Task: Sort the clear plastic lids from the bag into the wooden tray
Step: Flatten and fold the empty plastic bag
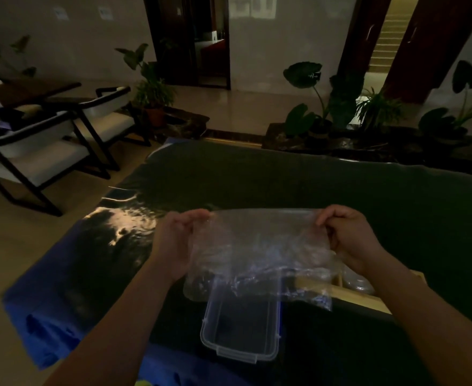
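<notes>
A: Dim lobby, chairs [48, 151] and potted plants [152, 90] at the back; dark covered surface [285, 179] in front. Item one?

B: Clear plastic bag [259, 254], held up over the surface. Left hand [177, 243] pinches its top left corner, right hand [349, 238] pinches the top right, both clenched on the film, mouth stretched between them.

A: Item two?

B: Clear plastic lid [240, 330], rectangular, hanging out of the bag's lower edge, near side over the surface. More lids may be bunched inside; too murky to count.

A: Item three?

B: Wooden tray [368, 298], just right of the bag, mostly hidden behind it. One compartment seems to hold something clear.

A: Handling note?

B: Keep one hand on the bag, free the other, take the lid by its rim. Lift it clear before swinging to the tray, or the film may drag along and spill the rest.
</notes>
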